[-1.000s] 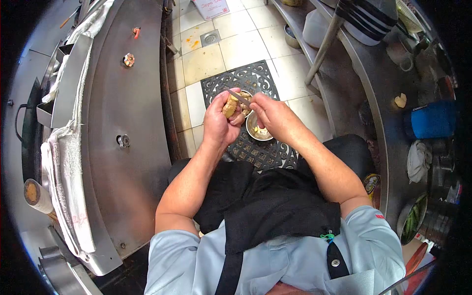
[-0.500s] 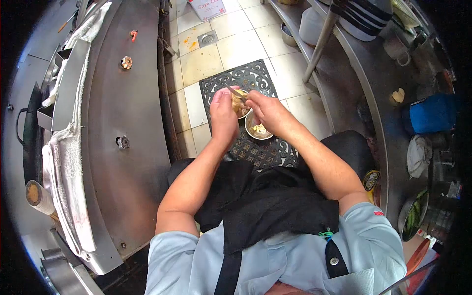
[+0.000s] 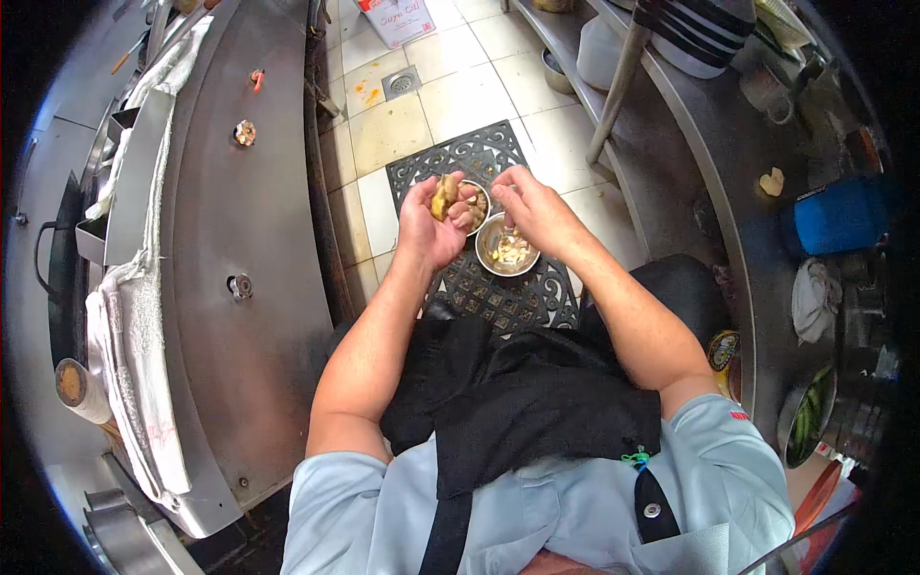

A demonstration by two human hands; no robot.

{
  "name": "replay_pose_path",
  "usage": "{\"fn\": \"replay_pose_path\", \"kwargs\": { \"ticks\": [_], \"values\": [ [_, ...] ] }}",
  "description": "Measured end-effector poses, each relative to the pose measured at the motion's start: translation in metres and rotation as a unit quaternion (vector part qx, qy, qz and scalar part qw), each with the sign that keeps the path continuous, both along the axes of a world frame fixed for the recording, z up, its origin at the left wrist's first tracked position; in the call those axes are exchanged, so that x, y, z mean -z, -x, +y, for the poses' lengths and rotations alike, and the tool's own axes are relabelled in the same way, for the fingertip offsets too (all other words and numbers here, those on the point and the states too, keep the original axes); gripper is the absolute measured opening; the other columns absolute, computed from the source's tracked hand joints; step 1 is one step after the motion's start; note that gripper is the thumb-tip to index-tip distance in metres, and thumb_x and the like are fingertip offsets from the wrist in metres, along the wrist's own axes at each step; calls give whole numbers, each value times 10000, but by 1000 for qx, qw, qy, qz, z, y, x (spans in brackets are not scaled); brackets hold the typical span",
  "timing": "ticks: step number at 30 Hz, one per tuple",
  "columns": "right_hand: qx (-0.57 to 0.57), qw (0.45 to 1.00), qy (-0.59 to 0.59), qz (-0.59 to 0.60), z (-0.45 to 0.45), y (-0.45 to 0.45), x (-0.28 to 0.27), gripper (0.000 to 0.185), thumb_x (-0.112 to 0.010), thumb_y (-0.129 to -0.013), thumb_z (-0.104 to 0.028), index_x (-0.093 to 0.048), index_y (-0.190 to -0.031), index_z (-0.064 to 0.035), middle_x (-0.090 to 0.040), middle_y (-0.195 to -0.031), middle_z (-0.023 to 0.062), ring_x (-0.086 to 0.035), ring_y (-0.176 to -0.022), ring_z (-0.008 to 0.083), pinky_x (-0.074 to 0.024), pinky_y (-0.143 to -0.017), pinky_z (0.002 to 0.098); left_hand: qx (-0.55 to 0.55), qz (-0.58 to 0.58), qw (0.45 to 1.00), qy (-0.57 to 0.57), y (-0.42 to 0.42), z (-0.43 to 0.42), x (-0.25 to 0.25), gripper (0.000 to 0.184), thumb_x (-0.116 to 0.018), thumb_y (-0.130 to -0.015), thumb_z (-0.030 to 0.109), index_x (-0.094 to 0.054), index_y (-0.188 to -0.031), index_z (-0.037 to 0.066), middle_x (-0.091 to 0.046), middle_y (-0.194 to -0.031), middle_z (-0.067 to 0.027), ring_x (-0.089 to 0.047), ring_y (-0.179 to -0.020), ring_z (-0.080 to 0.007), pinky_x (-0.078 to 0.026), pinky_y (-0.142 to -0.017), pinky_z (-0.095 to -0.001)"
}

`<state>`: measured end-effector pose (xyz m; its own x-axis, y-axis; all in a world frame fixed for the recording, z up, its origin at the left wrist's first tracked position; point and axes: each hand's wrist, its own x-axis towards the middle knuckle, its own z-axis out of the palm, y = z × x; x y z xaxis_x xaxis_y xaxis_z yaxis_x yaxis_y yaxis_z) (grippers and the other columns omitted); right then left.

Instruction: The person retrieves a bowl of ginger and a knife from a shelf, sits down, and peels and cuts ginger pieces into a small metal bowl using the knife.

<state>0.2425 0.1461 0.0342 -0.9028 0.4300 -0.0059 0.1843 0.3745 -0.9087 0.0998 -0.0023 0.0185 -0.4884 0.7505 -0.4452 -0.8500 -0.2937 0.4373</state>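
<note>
A knobbly brown and yellow piece of what looks like ginger point(image 3: 444, 197) lies in my left hand point(image 3: 433, 228), with the fingers curled round it. To its right my right hand point(image 3: 539, 216) is closed, apart from the piece; the knife is hardly visible, with a bit of it showing under the fingers. Below the hands a metal bowl point(image 3: 486, 261) holds pale yellow scraps. Another bowl point(image 3: 486, 198), partly hidden behind my left hand, holds brownish pieces. Both bowls are above a black patterned mat point(image 3: 498, 302).
A steel counter point(image 3: 211, 211) with knobs runs along the left. White cloths point(image 3: 134, 364) hang beside it. On the right shelf are a blue container point(image 3: 839, 218), a pale piece point(image 3: 771, 182), a white cloth point(image 3: 815, 300) and a bowl of green vegetables point(image 3: 810, 419). A carton point(image 3: 401, 21) stands on the tiled floor.
My right hand with the knife has come away from the piece and turned down over the scrap bowl. My left hand has opened upward, showing more of the piece.
</note>
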Motion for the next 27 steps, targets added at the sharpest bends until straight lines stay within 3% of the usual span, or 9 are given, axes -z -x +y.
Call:
{"fn": "replay_pose_path", "kwargs": {
  "ticks": [1,5,10,13,16,23,27],
  "values": [
    [5,1000,18,13,1,0,2,287,-529,-1066,-311,-582,-1177,-51,-624,-752,54,-630,-695,145,-502,-644,338,-3,-2,1000,-3,0,0,-6,367,-437,-1011,246,-607,-1216,-7,-618,-901,-128,-448,-645,-147,-379,-565,-282],
    [1,994,111,7,3,0,-4,347,-556,-1052,-324,-568,-1278,-60,-614,-772,27,-585,-704,113,-483,-635,306,20,-13,996,-82,2,-6,2,355,-484,-963,196,-613,-1224,-9,-586,-912,-95,-462,-671,-152,-420,-605,-295],
    [-16,975,218,-27,-1,-3,-19,371,-574,-1046,-316,-554,-1322,-69,-630,-782,23,-597,-722,117,-486,-661,291,-9,50,999,3,-14,-4,-14,285,-521,-996,178,-601,-1232,38,-639,-1000,-93,-577,-790,-171,-503,-729,-307],
    [-21,975,220,-22,0,-3,-21,392,-572,-1047,-323,-549,-1329,-52,-629,-798,23,-592,-733,109,-482,-665,276,8,91,996,-19,-15,-4,-13,273,-519,-1019,182,-590,-1251,58,-657,-1056,-88,-611,-846,-178,-518,-766,-314],
    [-22,978,207,19,1,-2,-15,420,-567,-1047,-352,-531,-1372,-89,-574,-790,-9,-506,-650,70,-413,-561,233,41,130,990,-44,-10,-7,-9,293,-519,-1028,186,-573,-1287,59,-659,-1093,-87,-624,-871,-183,-530,-793,-321],
    [-20,984,175,27,2,-4,-18,432,-567,-1044,-339,-526,-1398,-95,-579,-782,-6,-530,-664,76,-439,-576,242,64,139,986,-58,-11,-11,-9,328,-503,-1041,176,-545,-1346,60,-658,-1093,-94,-641,-894,-200,-535,-809,-336],
    [-29,981,191,12,1,-5,-21,437,-567,-1043,-338,-524,-1408,-100,-581,-779,-8,-524,-664,73,-430,-571,240,56,140,987,-50,-14,-10,-11,371,-510,-1059,209,-523,-1410,88,-668,-1120,-74,-645,-986,-196,-517,-900,-373]
  ]
}}
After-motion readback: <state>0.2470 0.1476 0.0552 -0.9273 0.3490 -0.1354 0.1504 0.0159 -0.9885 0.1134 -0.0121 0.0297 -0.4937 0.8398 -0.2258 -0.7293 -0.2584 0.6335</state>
